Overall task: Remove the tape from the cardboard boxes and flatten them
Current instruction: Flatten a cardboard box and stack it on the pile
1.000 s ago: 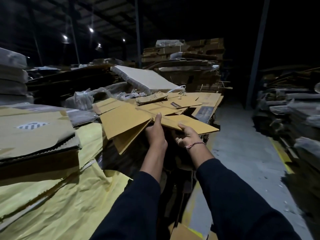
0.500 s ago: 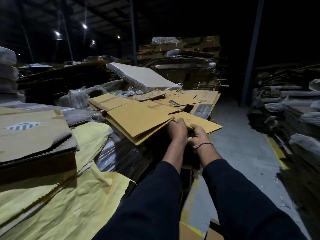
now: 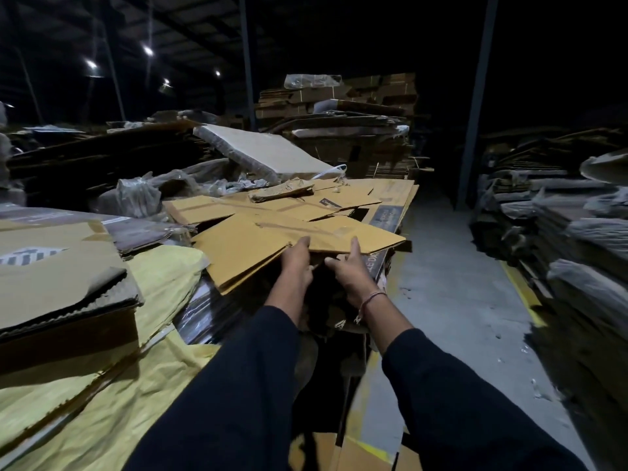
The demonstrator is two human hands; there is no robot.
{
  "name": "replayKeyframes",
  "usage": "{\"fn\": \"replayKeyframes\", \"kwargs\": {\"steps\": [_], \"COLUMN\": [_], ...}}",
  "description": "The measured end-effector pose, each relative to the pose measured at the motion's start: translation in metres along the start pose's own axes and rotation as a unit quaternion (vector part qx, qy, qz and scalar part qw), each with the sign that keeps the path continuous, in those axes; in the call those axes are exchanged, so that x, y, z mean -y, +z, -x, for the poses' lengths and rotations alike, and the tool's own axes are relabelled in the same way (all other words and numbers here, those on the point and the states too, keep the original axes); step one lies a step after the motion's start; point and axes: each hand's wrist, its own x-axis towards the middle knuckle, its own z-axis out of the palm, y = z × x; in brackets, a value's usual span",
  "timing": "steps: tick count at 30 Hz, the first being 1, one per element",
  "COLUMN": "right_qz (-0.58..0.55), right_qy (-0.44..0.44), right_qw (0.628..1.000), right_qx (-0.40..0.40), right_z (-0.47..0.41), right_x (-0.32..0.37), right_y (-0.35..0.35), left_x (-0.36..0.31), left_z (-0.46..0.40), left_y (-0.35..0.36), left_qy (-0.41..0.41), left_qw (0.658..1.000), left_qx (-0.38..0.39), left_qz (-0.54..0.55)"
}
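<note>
1. gripping the near edge of a flattened box (image 3: 272,239), the left hand (image 3: 297,263) curls under it.
2. right hand (image 3: 346,266) holds the same edge, thumb on top.
3. box lies atop the cardboard pile (image 3: 306,205).

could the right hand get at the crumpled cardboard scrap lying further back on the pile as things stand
Probably yes. The right hand grips the near edge of the flattened box, so it must let go first. The crumpled scrap lies on top of the pile, uncovered, with only flat cardboard between.
</note>
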Motion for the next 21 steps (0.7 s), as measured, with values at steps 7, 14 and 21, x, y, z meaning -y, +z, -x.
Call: {"fn": "replayKeyframes", "kwargs": {"steps": [7,14,21], "right_qz": [0.330,0.349,0.397], "right_qy": [-0.102,-0.173,-0.130], "right_qw": [0.936,0.921,0.908], "right_qx": [0.072,-0.002,0.043], "right_z": [0.011,-0.022,-0.022], "right_x": [-0.038,-0.043,-0.037], "right_y": [0.038,0.049,0.035], "left_x": [0.011,0.048,0.022], "left_z": [0.007,0.041,0.000], "left_y": [-0.024,-0.040,-0.032], "left_qy": [-0.013,0.396,0.405], "left_qw": [0.998,0.837,0.480], "left_qx": [0.025,-0.145,-0.026], "left_qz": [-0.063,-0.349,-0.778]}}
